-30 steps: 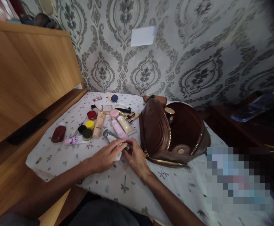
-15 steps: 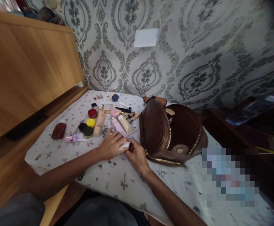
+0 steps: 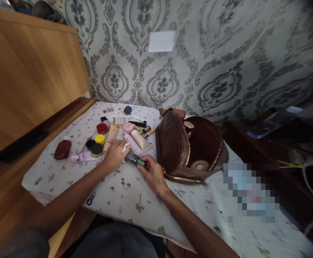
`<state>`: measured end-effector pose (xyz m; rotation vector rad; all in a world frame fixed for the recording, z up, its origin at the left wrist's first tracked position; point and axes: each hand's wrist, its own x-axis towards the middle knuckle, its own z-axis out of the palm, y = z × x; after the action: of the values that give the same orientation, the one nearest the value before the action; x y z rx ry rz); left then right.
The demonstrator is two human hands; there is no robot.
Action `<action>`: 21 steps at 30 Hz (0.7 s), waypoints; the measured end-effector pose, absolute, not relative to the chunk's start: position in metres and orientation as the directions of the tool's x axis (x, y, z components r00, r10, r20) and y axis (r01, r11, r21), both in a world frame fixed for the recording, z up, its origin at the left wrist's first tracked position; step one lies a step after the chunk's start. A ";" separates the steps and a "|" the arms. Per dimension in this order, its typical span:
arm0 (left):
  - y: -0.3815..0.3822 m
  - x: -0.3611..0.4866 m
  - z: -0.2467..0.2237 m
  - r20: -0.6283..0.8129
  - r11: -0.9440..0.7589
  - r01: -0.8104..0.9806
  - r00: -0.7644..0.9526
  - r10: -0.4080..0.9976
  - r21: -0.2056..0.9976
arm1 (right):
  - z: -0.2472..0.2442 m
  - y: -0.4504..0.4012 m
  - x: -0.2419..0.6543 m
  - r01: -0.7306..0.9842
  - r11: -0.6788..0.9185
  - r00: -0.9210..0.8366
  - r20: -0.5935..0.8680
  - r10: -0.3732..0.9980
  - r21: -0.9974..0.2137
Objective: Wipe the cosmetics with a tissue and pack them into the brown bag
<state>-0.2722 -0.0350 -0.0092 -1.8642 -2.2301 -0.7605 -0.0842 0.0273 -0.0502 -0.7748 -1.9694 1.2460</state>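
Note:
My right hand [image 3: 153, 175] grips a small dark, see-through bottle [image 3: 132, 157] by its green end, above the cloth-covered table. My left hand [image 3: 115, 154] is closed on a crumpled white wipe [image 3: 126, 146], beside the bottle's other end. Just beyond lie a lilac tube [image 3: 131, 141], a cream tube [image 3: 142, 140] and a peach tube [image 3: 111, 136], which my left hand partly covers. A dark green-lidded jar [image 3: 96, 149] and a pink patterned tube [image 3: 80, 157] lie left of that hand. The open brown bag [image 3: 172, 147] stands right of my right hand.
A yellow-lidded jar [image 3: 99, 139], a red round container [image 3: 102, 128], a pink jar [image 3: 128, 127] and a dark red bottle [image 3: 62, 149] lie on the patterned tablecloth [image 3: 113, 195]. A wooden panel [image 3: 35, 71] rises at left; the papered wall [image 3: 137, 64] stands behind.
My hands have drawn apart, the left one moving left with the wipe. The dark bottle with the green end now shows between them, held in my right hand. The view has shifted slightly.

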 end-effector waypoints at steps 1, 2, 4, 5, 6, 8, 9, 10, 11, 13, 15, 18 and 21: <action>-0.034 -0.274 -0.010 0.418 0.119 0.944 -0.247 0.874 0.309 | -0.048 0.027 -0.084 0.134 0.382 -0.595 0.234 0.769 -0.915; -0.033 -0.277 -0.011 0.425 0.121 0.936 -0.262 0.866 0.331 | -0.046 0.026 -0.083 0.143 0.401 -0.591 0.247 0.768 -0.905; -0.032 -0.281 -0.013 0.454 0.100 0.919 -0.280 0.846 0.381 | -0.041 0.025 -0.082 0.168 0.441 -0.586 0.270 0.764 -0.882; -0.031 -0.284 -0.015 0.472 0.080 0.910 -0.284 0.835 0.408 | -0.038 0.024 -0.081 0.180 0.453 -0.585 0.275 0.763 -0.873; -0.031 -0.286 -0.017 0.492 0.063 0.899 -0.294 0.819 0.432 | -0.036 0.023 -0.081 0.191 0.460 -0.586 0.275 0.762 -0.867; -0.030 -0.289 -0.020 0.521 0.032 0.880 -0.309 0.796 0.473 | -0.034 0.021 -0.081 0.205 0.458 -0.586 0.267 0.765 -0.865; -0.030 -0.290 -0.021 0.529 0.012 0.872 -0.308 0.791 0.489 | -0.033 0.021 -0.081 0.212 0.459 -0.584 0.265 0.767 -0.863; -0.029 -0.290 -0.022 0.537 -0.005 0.865 -0.307 0.786 0.502 | -0.033 0.020 -0.081 0.219 0.462 -0.579 0.266 0.770 -0.859; -0.030 -0.290 -0.022 0.537 -0.025 0.858 -0.298 0.790 0.513 | -0.032 0.020 -0.081 0.227 0.465 -0.575 0.267 0.773 -0.856; -0.031 -0.288 -0.021 0.527 -0.048 0.852 -0.277 0.804 0.522 | -0.031 0.020 -0.081 0.242 0.462 -0.568 0.262 0.780 -0.853; -0.032 -0.286 -0.020 0.510 -0.055 0.853 -0.258 0.820 0.520 | -0.031 0.019 -0.081 0.256 0.453 -0.562 0.249 0.788 -0.854; -0.034 -0.283 -0.018 0.509 -0.060 0.850 -0.255 0.822 0.523 | -0.030 0.019 -0.080 0.270 0.447 -0.554 0.242 0.796 -0.853; -0.034 -0.283 -0.016 0.509 -0.071 0.844 -0.251 0.824 0.531 | -0.029 0.020 -0.079 0.263 0.438 -0.559 0.234 0.796 -0.860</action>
<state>-0.2826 -0.0341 -0.0164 -1.9068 -2.1232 -1.2510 -0.0791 0.0197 -0.0293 -0.8861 -2.0513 1.0697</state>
